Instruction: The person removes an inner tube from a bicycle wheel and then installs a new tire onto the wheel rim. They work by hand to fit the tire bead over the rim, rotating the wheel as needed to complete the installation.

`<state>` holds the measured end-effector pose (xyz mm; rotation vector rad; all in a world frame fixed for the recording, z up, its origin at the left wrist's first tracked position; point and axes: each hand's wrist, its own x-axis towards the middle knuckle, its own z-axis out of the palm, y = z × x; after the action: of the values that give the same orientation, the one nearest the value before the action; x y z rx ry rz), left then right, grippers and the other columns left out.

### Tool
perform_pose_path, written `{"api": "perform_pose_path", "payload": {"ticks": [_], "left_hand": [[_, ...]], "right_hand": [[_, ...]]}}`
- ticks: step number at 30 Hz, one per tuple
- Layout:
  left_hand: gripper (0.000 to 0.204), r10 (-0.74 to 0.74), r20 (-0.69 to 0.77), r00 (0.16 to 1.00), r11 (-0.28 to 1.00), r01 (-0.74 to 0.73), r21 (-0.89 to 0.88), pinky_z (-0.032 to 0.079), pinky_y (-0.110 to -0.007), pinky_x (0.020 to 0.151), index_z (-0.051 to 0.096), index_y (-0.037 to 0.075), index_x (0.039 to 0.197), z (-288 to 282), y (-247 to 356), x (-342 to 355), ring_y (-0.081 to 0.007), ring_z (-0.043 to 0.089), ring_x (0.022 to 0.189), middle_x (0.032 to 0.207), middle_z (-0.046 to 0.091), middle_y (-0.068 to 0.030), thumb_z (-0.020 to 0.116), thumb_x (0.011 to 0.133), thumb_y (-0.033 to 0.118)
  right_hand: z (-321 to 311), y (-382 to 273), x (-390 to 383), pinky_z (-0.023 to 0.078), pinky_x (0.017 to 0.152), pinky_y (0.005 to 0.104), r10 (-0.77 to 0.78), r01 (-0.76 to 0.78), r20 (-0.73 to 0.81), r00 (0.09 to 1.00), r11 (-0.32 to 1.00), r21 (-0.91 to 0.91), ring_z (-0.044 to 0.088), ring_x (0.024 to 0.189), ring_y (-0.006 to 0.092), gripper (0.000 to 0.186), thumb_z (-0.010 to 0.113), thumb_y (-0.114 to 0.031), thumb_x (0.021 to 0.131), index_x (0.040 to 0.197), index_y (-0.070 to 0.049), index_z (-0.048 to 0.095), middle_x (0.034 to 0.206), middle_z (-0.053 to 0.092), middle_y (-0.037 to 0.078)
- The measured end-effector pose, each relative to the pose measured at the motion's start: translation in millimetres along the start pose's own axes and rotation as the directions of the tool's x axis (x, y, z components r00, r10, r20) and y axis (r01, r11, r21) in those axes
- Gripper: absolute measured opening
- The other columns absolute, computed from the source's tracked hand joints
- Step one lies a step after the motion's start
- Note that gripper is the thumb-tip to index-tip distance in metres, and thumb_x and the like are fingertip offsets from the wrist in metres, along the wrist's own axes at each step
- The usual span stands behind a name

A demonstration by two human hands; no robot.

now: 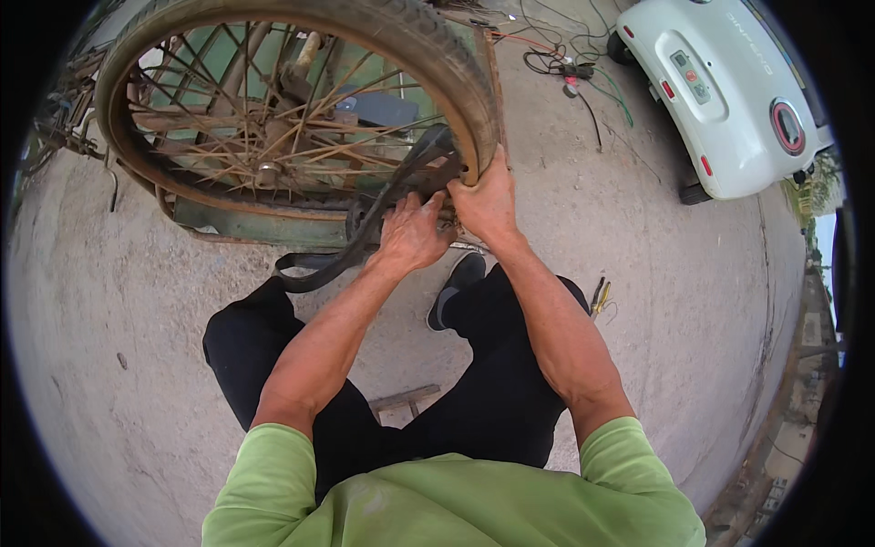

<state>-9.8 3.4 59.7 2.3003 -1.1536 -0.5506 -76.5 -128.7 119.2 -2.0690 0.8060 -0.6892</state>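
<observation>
A rusty spoked wheel (264, 169) with a worn, dusty tyre (436, 56) stands tilted in front of me. A flat black rubber inner tube (372, 223) hangs partly out of the wheel, and its loop droops by my left knee. My right hand (488, 202) is closed round the near right part of the tyre, its thumb against the edge. Beside it, my left hand (417, 232) has bent fingers gripping at the inner tube, close under the tyre; its fingertips are partly hidden.
Behind the wheel is a green cart bed (273, 226) with a dark flat object (387, 109) on it. Yellow-handled pliers (600, 296) lie on the concrete to my right. Cables (556, 64) spread at the back, near a small white vehicle (720, 100). Part of a low stool (404, 398) shows beneath me.
</observation>
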Motion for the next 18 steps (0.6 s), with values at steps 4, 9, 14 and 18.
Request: {"api": "perform_pose_path", "payload": {"ticks": [4,9,14,18], "left_hand": [[0.079,0.019,0.057,0.998,0.985,-0.009,-0.174,0.046,-0.056,0.116,0.057,0.008,0.156,-18,-4,-4,-0.0455,0.057,0.141,0.15,0.06,-0.0272,0.076,0.091,0.046],[0.069,0.182,-0.152,0.971,0.877,-0.23,-0.422,0.046,-0.053,0.116,0.064,0.007,0.149,-13,-14,-9,-0.04,0.059,0.139,0.14,0.069,-0.0204,0.076,0.09,0.041],[0.057,0.128,-0.122,0.984,0.944,-0.159,-0.291,0.047,-0.059,0.107,0.064,0.01,0.145,-5,-3,-10,-0.0434,0.058,0.128,0.132,0.06,-0.0216,0.076,0.092,0.029],[0.053,0.117,-0.217,0.969,0.971,-0.157,-0.179,0.046,-0.06,0.105,0.065,0.008,0.143,8,2,-12,-0.0415,0.057,0.127,0.127,0.059,-0.0205,0.075,0.093,0.025]], "right_hand": [[11,17,-2,0.058,0.097,0.0485,-0.074,0.07,-0.075,0.994,0.996,-0.05,0.074,0.111,0.0453,0.054,0.076,-0.006,0.083,0.134,0.003,0.059,0.115,0.076,0.025],[20,26,-3,0.057,0.098,0.0446,-0.022,0.018,-0.049,0.999,0.997,-0.075,0.076,0.11,0.0392,0.046,0.076,-0.007,0.086,0.13,0.003,0.063,0.112,0.077,0.023],[19,44,-3,0.057,0.095,0.0399,0.022,-0.022,-0.003,1.0,0.998,0.05,0.074,0.103,0.0265,0.038,0.076,-0.005,0.09,0.124,0.004,0.063,0.111,0.076,0.015],[18,39,-5,0.056,0.095,0.0376,0.005,-0.009,0.033,0.999,0.995,0.104,0.07,0.101,0.0227,0.037,0.078,-0.006,0.09,0.122,0.005,0.063,0.11,0.073,0.012]]}}
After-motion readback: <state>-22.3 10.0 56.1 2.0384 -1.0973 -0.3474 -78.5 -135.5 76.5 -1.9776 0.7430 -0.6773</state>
